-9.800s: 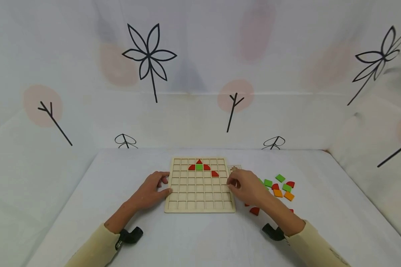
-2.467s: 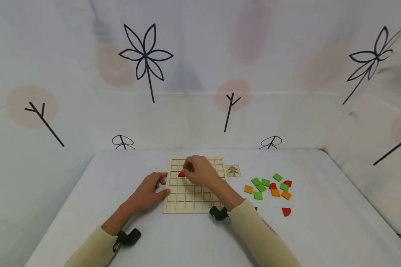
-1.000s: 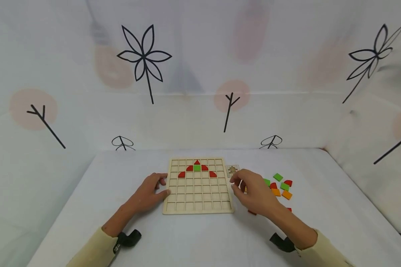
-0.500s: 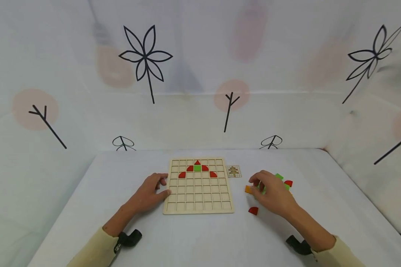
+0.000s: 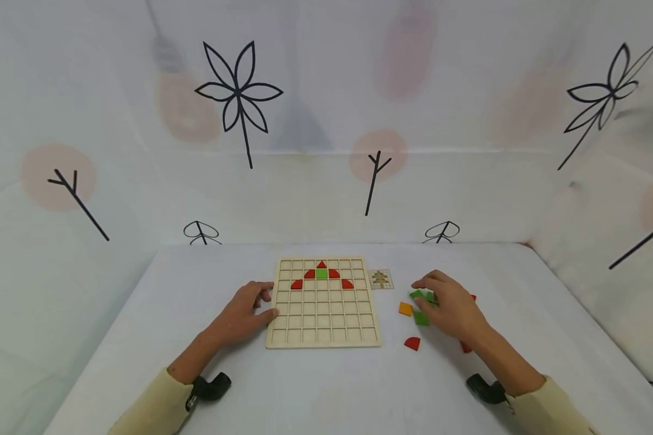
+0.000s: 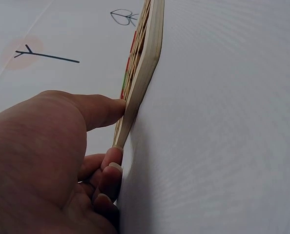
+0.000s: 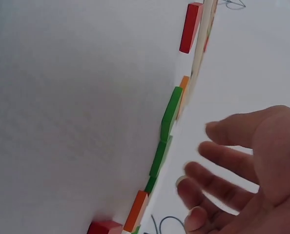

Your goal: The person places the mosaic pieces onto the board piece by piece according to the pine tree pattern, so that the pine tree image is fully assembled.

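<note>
A wooden grid board (image 5: pixel 323 317) lies on the table, with a red triangle (image 5: pixel 321 264), a green square (image 5: pixel 321 273) and several red quarter-circle pieces in its far rows. My left hand (image 5: pixel 245 314) rests at the board's left edge; its thumb (image 6: pixel 103 109) touches the rim in the left wrist view. On the other side, my right hand (image 5: pixel 450 307) hovers above loose green square tiles (image 5: pixel 421 318), thumb and fingers apart. The right wrist view shows nothing between the fingers of that hand, and a green tile (image 7: pixel 171 114) standing out near it. The hand hides part of the pile.
A small card with a tree pattern on a grid (image 5: pixel 381 279) lies against the board's right edge. An orange tile (image 5: pixel 406 309) and a red quarter-circle piece (image 5: pixel 412 344) lie left of the right hand. A patterned white cloth (image 5: pixel 315 199) hangs behind the table.
A red quarter-circle piece now sits in the third row's left side. My right hand has left the board and moved right to the loose tiles. The left hand stays at the edge.
</note>
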Demonstrator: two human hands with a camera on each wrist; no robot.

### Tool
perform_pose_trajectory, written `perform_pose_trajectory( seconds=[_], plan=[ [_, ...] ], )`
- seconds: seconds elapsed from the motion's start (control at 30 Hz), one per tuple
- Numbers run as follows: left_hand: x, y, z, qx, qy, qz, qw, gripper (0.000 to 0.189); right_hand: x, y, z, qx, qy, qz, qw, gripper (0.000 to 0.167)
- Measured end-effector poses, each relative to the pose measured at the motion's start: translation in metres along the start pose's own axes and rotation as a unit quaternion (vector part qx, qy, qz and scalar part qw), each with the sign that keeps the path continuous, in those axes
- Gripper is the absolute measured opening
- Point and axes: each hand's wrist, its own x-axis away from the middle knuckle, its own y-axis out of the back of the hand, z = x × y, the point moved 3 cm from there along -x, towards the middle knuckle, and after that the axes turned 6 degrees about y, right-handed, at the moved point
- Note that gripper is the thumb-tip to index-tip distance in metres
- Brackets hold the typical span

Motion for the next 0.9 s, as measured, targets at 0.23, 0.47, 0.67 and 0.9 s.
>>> perform_pose_trajectory(
  seconds=[0.23,0.47,0.67,0.9],
  plan=[
    [0.0005,0.0006,-0.0013,0.002,0.001,0.001,1.0000,0.061,-0.0010,-0.0077,-0.0006,0.033,-0.011,0.035,0.9988,0.031],
    [0.0008,0.0008,-0.0011,0.005,-0.002,-0.001,1.0000,0.061,-0.0020,-0.0090,-0.0023,0.033,-0.020,0.050,0.9980,0.018],
    [0.0009,0.0016,-0.0003,0.004,-0.004,-0.002,1.0000,0.061,-0.0029,-0.0092,-0.0015,0.030,-0.029,0.062,0.9972,0.027],
    [-0.0002,0.0002,0.0010,0.005,-0.006,-0.002,1.0000,0.060,-0.0010,-0.0094,-0.0021,0.032,-0.037,0.060,0.9971,0.027]
  ],
)
